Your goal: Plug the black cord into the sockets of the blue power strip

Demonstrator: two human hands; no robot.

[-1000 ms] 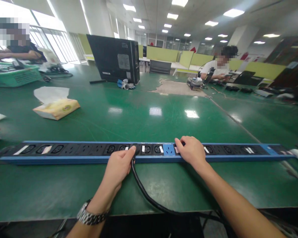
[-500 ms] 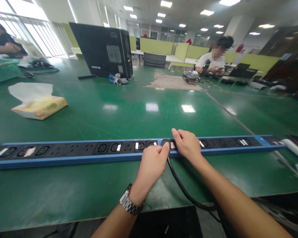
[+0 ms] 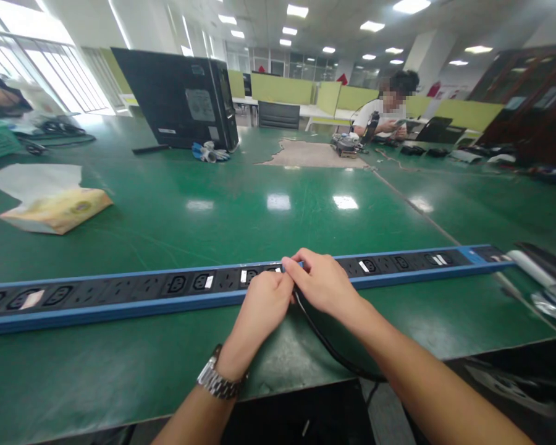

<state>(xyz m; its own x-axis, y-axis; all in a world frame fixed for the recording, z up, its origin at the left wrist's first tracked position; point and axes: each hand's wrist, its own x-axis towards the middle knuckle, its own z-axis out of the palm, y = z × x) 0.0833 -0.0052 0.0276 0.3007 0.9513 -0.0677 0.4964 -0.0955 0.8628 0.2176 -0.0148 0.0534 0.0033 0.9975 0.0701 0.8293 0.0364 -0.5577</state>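
Observation:
A long blue and black power strip (image 3: 162, 287) lies across the green table, its sockets facing up. Over its middle, my left hand (image 3: 267, 300) and my right hand (image 3: 322, 281) meet, fingers closed together around a black plug that they mostly hide. From beneath my right hand a black cable (image 3: 327, 346) runs down over the table's front edge. Whether the plug sits in a socket cannot be seen. A metal watch is on my left wrist.
A yellow tissue pack (image 3: 58, 210) lies at the left, a black computer case (image 3: 180, 102) behind it with gloves (image 3: 210, 152) beside it. A person (image 3: 389, 111) sits across the table; another person's arm shows far left. A white cylindrical object (image 3: 537, 272) lies at the strip's right end.
My right hand has moved left and closed in against my left hand, now covering the plug. The view has shifted slightly, so the table and strip appear further left.

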